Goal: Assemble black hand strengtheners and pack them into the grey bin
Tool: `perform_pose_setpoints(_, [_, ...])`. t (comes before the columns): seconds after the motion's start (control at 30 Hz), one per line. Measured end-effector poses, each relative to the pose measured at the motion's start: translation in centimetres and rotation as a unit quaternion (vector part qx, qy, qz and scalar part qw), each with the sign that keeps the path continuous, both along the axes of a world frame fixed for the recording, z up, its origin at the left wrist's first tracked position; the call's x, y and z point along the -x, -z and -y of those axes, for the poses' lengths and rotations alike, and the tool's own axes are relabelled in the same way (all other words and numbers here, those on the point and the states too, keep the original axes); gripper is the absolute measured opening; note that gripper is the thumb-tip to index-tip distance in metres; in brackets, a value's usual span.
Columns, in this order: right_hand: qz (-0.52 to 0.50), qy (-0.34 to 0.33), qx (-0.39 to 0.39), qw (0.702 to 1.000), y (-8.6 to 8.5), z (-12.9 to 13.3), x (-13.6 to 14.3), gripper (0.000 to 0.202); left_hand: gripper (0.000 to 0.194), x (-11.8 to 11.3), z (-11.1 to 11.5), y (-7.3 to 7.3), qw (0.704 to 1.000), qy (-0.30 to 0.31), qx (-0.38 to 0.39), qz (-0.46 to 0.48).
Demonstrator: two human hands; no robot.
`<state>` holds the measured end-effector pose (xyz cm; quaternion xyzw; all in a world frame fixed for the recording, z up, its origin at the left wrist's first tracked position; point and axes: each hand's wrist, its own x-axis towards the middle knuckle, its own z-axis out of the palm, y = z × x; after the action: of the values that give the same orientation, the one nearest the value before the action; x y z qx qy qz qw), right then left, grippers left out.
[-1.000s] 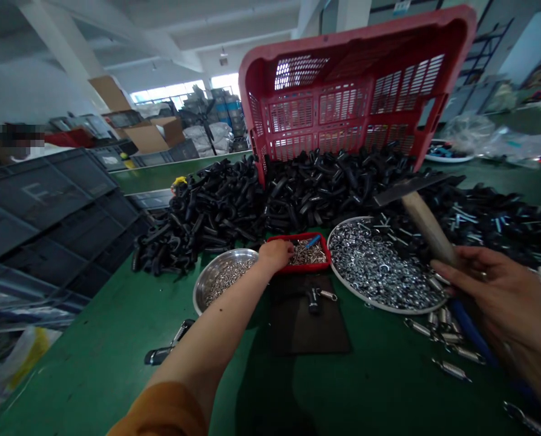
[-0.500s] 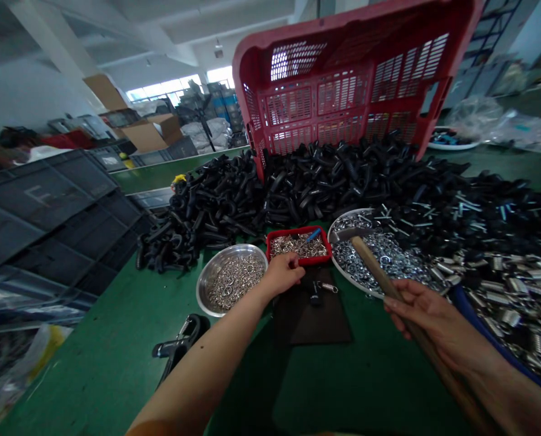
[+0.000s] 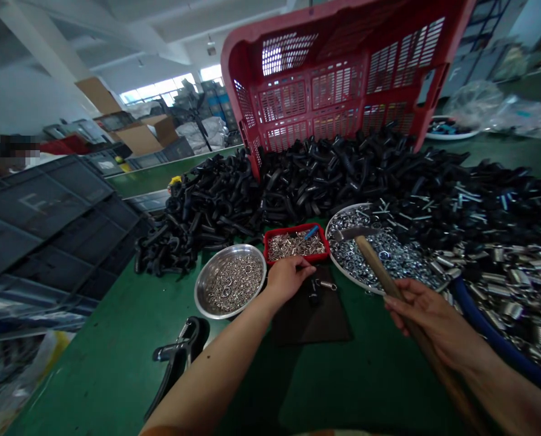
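My right hand [image 3: 427, 315] is wrapped round the wooden handle of a hammer [image 3: 376, 263]. The hammer's metal head hovers over a round tray of small shiny metal parts [image 3: 331, 257]. My left hand [image 3: 289, 278] is pinched, thumb against fingers, just in front of a red tray [image 3: 267, 245] of small metal pins; anything between the fingertips is too small to make out. Close to its fingertips, a small black part [image 3: 314, 297] with a metal spring [image 3: 327, 284] lies on a dark square pad [image 3: 316, 327].
A steel bowl of little metal rings [image 3: 198, 297] stands left of the red tray. A black hand grip with a spring [image 3: 180, 351] lies beside my left forearm. Black handles [image 3: 316, 181] spill from a tipped red crate [image 3: 234, 60]. Springs [image 3: 515, 309] fill a blue-rimmed container at right.
My left hand has moved slightly right and away from the red tray's edge, towards the black part on the pad. My right hand keeps the hammer almost still.
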<state>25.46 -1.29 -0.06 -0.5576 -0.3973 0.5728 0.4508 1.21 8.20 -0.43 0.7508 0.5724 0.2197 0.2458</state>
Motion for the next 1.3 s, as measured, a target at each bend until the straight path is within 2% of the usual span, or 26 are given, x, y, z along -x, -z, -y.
perform_pose_setpoints(0.3, [0.0, -0.003, -0.009, 1.0, 0.1, 0.2, -0.3, 0.037, 0.027, -0.3, 0.0, 0.6, 0.999, -0.022, 0.001, -0.047])
perform_pose_setpoints(0.5, [0.008, 0.008, -0.02, 1.0, 0.2, -0.1, -0.2, 0.04, 0.027, -0.3, 0.3, -0.3, 0.994, 0.013, 0.001, -0.112])
perform_pose_setpoints(0.6, [0.019, 0.009, -0.027, 0.999, 0.3, 0.0, -0.1, 0.041, 0.022, -0.7, 0.8, -0.9, 0.987, 0.031, -0.048, -0.151])
perform_pose_setpoints(0.7, [0.059, -0.004, -0.053, 0.997, 0.4, 0.2, -0.2, 0.039, 0.018, -1.2, 1.4, -0.8, 0.974, 0.058, -0.122, -0.18])
perform_pose_setpoints(0.83, [0.201, -0.017, -0.097, 0.975, 0.4, 0.6, -0.5, 0.038, 0.022, -1.2, 2.1, -0.2, 0.967, 0.077, -0.155, -0.187])
perform_pose_setpoints(0.9, [0.293, -0.012, -0.135, 0.946, 0.3, 1.0, -0.7, 0.039, 0.027, -0.5, 2.5, -0.1, 0.969, 0.084, -0.16, -0.171])
perform_pose_setpoints(0.97, [0.386, -0.01, -0.207, 0.899, 0.2, 1.4, -0.8, 0.04, 0.032, 0.5, 3.0, -0.2, 0.971, 0.088, -0.165, -0.147])
perform_pose_setpoints(1.1, [0.547, -0.018, -0.351, 0.76, 0.0, 2.0, -0.3, 0.042, 0.065, 2.4, 4.1, -0.1, 0.976, 0.122, -0.136, -0.118])
perform_pose_setpoints(1.17, [0.611, -0.04, -0.367, 0.701, -0.1, 1.9, 0.2, 0.043, 0.064, 2.7, 4.3, 0.4, 0.979, 0.126, -0.121, -0.102])
perform_pose_setpoints(1.23, [0.648, -0.072, -0.372, 0.661, -0.5, 1.7, 0.6, 0.043, 0.058, 2.6, 4.4, 1.1, 0.983, 0.103, -0.125, -0.081])
perform_pose_setpoints(1.3, [0.653, -0.088, -0.388, 0.644, -1.2, 1.5, 0.8, 0.044, 0.058, 2.3, 4.3, 1.6, 0.985, 0.075, -0.137, -0.069])
